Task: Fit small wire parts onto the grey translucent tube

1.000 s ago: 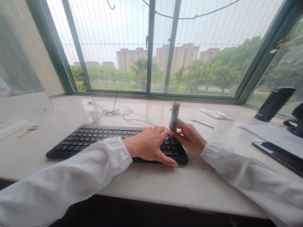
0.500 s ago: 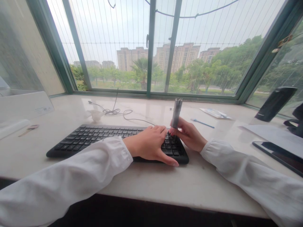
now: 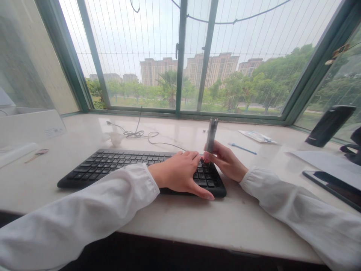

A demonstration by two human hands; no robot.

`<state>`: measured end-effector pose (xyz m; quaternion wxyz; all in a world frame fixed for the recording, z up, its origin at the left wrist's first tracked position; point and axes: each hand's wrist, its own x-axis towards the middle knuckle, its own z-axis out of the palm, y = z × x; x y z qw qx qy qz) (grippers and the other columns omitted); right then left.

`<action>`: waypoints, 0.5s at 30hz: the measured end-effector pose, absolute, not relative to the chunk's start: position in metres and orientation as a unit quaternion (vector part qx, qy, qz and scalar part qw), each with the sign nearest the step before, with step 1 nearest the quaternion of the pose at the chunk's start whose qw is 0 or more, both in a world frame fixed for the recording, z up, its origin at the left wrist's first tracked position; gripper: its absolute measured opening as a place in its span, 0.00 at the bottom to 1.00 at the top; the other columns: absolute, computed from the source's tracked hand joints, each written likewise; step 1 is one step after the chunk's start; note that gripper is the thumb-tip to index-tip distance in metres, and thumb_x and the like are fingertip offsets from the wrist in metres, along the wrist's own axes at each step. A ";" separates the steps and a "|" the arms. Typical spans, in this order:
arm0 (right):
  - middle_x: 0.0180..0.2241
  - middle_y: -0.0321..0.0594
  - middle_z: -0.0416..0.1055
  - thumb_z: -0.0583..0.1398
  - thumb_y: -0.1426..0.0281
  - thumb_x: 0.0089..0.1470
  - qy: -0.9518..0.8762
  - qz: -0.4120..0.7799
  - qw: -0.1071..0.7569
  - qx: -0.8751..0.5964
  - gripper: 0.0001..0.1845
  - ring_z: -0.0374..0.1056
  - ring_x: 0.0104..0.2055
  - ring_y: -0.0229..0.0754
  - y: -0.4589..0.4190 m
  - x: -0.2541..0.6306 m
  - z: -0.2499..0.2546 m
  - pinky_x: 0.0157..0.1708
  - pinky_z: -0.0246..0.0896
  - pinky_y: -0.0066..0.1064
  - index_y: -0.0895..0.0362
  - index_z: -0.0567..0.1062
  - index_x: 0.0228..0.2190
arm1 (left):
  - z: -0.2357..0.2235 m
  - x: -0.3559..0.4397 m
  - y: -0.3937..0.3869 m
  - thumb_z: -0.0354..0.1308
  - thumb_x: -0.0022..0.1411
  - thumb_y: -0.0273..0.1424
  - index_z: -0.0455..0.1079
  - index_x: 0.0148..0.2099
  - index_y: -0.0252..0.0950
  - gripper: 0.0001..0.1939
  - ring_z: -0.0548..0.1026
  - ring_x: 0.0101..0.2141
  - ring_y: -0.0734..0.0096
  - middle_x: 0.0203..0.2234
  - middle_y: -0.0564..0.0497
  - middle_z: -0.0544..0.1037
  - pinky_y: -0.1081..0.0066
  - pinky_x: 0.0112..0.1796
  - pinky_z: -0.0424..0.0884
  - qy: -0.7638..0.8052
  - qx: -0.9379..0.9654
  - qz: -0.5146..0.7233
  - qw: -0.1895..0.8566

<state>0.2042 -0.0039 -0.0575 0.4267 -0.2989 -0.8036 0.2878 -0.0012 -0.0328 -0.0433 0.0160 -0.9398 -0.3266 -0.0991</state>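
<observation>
My right hand (image 3: 225, 162) is shut on a slim grey metal cylinder (image 3: 211, 134), held upright over the right end of a black keyboard (image 3: 113, 165). Thin wire tips (image 3: 208, 163) show below the cylinder, down among the keys. My left hand (image 3: 177, 174) lies flat on the keyboard with its fingers spread, holding nothing. Its fingertips are close to the wire tips, and its thumb reaches the keyboard's front edge. White cuffed sleeves cover both forearms.
The keyboard sits on a pale marble sill (image 3: 180, 222) below a green-framed window (image 3: 180, 113). On it are a tangled thin cable (image 3: 135, 133), a blue pen (image 3: 242, 149), a phone (image 3: 332, 186), a black flask (image 3: 329, 126) and a white box (image 3: 28, 128).
The cylinder has straightened from a slight tilt and its wire tips have come down among the keys. My left hand has stayed on the keyboard.
</observation>
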 end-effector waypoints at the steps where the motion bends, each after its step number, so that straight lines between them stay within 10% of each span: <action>1: 0.28 0.36 0.66 0.58 0.55 0.59 -0.808 0.271 0.425 -0.304 0.16 0.65 0.30 0.38 -0.005 0.204 -0.057 0.32 0.66 0.32 0.55 0.66 0.33 | -0.043 -0.001 -0.033 0.44 0.47 0.72 0.57 0.64 0.31 0.57 0.66 0.53 0.48 0.56 0.37 0.67 0.59 0.54 0.59 -0.327 -0.939 -0.101 0.016; 15: 0.28 0.35 0.67 0.57 0.61 0.60 -0.860 0.108 0.374 -0.329 0.10 0.63 0.26 0.37 -0.014 0.208 -0.054 0.24 0.62 0.26 0.54 0.64 0.35 | -0.038 0.001 -0.037 0.46 0.47 0.71 0.63 0.58 0.32 0.53 0.69 0.49 0.49 0.49 0.39 0.70 0.59 0.52 0.62 -0.327 -0.940 -0.101 0.008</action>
